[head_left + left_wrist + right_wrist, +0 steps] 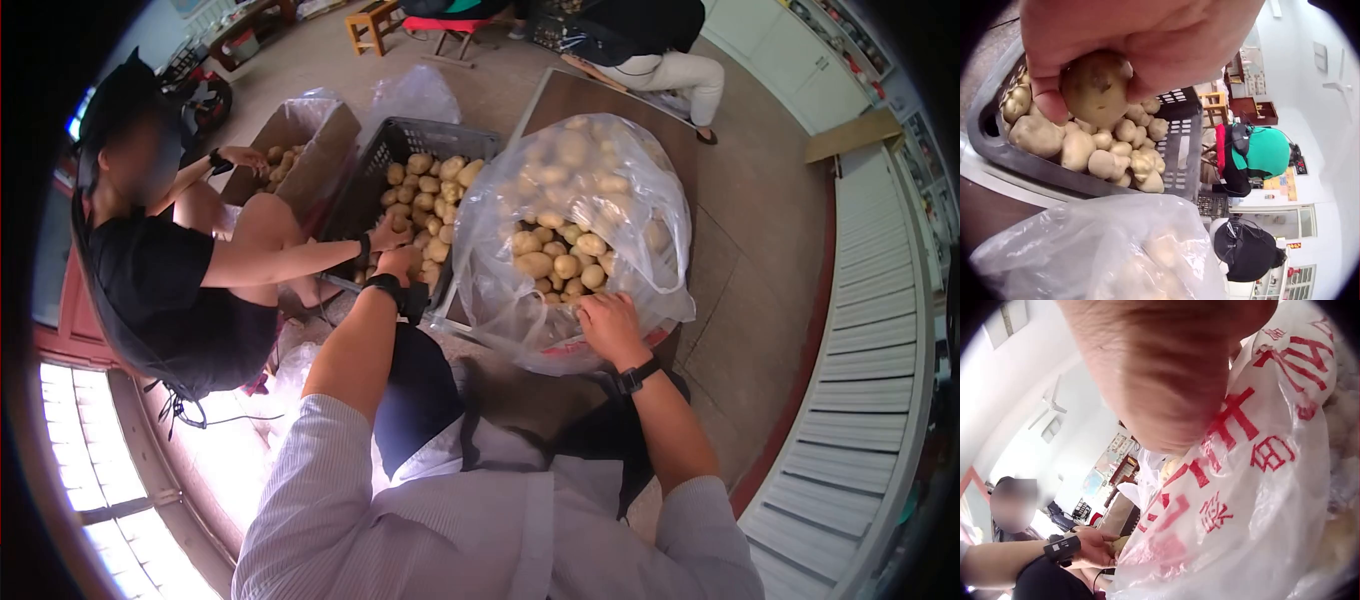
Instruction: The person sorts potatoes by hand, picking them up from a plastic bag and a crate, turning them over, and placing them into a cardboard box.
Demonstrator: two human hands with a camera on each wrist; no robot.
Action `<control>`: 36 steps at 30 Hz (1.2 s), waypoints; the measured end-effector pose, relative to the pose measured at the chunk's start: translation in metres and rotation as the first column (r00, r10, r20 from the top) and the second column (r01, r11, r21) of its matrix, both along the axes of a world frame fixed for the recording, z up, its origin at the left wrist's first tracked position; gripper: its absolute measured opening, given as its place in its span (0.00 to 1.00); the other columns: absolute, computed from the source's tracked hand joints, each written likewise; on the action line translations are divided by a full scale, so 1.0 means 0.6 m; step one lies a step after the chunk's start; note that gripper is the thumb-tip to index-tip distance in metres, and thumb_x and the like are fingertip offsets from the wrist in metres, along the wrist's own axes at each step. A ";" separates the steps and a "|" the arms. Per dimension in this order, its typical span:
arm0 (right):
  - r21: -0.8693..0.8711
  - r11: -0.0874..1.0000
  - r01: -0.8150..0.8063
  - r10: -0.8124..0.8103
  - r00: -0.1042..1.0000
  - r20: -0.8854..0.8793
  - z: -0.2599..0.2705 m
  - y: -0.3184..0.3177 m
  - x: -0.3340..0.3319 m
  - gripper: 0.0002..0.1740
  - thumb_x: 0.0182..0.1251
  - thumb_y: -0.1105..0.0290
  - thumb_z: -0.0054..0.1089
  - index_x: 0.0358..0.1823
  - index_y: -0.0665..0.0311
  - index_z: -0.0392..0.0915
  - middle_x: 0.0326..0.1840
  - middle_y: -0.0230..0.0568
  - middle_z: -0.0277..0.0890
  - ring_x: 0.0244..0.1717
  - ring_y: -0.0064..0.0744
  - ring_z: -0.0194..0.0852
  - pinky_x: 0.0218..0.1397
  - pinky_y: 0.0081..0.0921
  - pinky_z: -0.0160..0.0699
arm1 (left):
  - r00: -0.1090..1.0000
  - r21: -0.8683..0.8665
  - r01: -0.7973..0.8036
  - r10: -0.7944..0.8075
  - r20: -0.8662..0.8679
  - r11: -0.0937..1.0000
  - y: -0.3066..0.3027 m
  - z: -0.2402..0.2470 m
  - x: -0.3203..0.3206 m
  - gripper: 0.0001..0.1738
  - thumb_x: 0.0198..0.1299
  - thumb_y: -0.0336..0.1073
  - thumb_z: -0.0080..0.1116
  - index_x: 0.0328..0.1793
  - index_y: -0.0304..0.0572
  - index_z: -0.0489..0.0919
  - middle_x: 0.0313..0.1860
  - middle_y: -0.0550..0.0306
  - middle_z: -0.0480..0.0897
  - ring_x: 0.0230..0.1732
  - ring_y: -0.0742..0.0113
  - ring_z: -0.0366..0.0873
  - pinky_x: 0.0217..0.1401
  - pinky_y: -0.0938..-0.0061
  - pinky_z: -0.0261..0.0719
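Observation:
My left hand (398, 262) pinches a potato (1099, 87) between thumb and fingers, over the dark plastic crate (1179, 147) of potatoes. A clear plastic bag (480, 240) full of potatoes (565, 266) stands to the right of the crate, its mouth spread wide. At the bag's near rim my right hand (610, 328) grips the plastic, fingers bent over the edge. Red printing marks the bag's outer side (1272, 453) in the right wrist view. The right fingertips are mostly hidden there.
On the left a seated person (150, 280) in black reaches one hand (392, 232) into the same crate, close to my left hand. Their other hand is by a cardboard box (330, 150) holding potatoes. Another person (640, 50) sits beyond the bag. A white slatted panel (860, 350) runs along the right.

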State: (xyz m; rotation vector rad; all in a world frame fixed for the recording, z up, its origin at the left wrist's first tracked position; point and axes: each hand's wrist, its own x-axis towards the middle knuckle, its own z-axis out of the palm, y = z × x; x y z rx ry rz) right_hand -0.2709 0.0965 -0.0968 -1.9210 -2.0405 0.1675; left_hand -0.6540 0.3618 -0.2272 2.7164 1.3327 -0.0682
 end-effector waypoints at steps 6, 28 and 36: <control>-0.073 0.996 0.053 -0.050 0.998 0.039 -0.005 -0.007 0.018 0.07 0.63 0.64 0.62 0.37 0.56 0.83 0.37 0.39 0.83 0.46 0.44 0.79 0.58 0.44 0.65 | 0.935 -0.235 -0.124 0.035 -0.352 0.964 0.023 -0.015 0.010 0.35 0.36 0.40 0.78 0.56 0.43 0.82 0.50 0.43 0.86 0.55 0.48 0.83 0.56 0.59 0.83; -0.191 0.981 -0.017 0.031 0.997 0.069 -0.017 -0.026 -0.042 0.10 0.61 0.61 0.65 0.28 0.59 0.80 0.30 0.40 0.82 0.46 0.47 0.79 0.47 0.44 0.72 | 0.838 -0.249 0.424 -0.273 0.472 0.870 -0.264 0.200 0.302 0.20 0.57 0.36 0.58 0.58 0.47 0.79 0.52 0.46 0.83 0.56 0.45 0.79 0.62 0.52 0.73; -0.026 0.973 0.228 -0.229 0.958 -0.170 -0.053 -0.015 -0.041 0.16 0.64 0.63 0.65 0.46 0.64 0.74 0.47 0.52 0.77 0.40 0.60 0.79 0.45 0.51 0.78 | 0.920 -0.402 0.391 -0.338 0.197 0.828 -0.263 0.180 0.281 0.14 0.59 0.42 0.54 0.46 0.47 0.82 0.40 0.45 0.85 0.48 0.42 0.81 0.56 0.47 0.74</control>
